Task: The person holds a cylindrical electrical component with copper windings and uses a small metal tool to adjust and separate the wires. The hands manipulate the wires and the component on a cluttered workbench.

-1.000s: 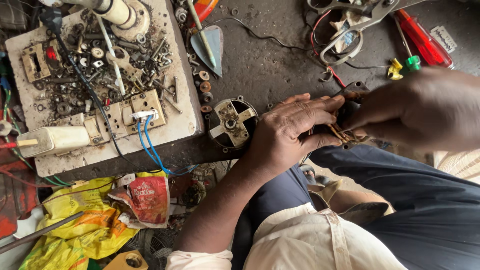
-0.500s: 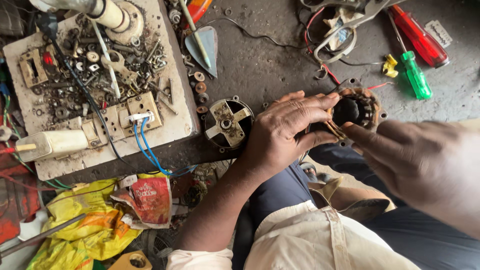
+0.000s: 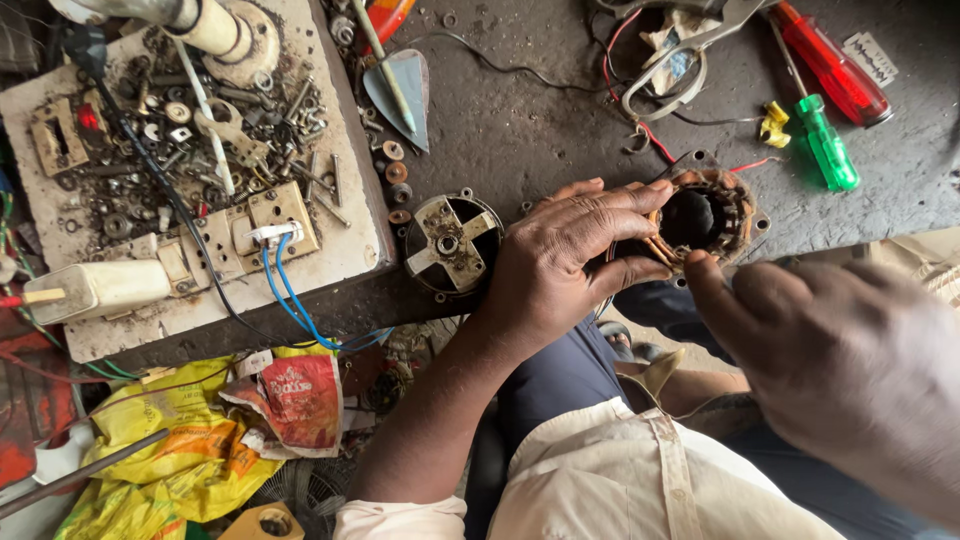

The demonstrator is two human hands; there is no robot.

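While the person sits low at the bottom of the frame, pale shirt and dark trousers nearest, the right hand looms large and blurred at lower right, one finger stretched out to touch the rim of the stator; how the remaining fingers lie I cannot tell. Just beyond, the left hand is curled around the stator's left side, thumb below and fingers over the top, gripping it firmly at the counter's near edge, right of centre.

That stator looks like a ring of stacked iron with copper windings inside: likely heavy for its size and stiff in the body, but the windings and the thin red lead coming off it seem fragile. The outer iron shell is the safe place to grip, as the left hand does, keeping fingertips off the copper.

Left of the hand lies one round end cover with a cross-shaped hub. Further left sits one white board strewn with screws, nuts and washers, too many to count, plus two blue wires. Below it, off the counter, lies a yellow bag.

Farther back I count two screwdrivers, one green and one red, one small yellow connector, one trowel-like blade, and one pair of pliers at the top edge.
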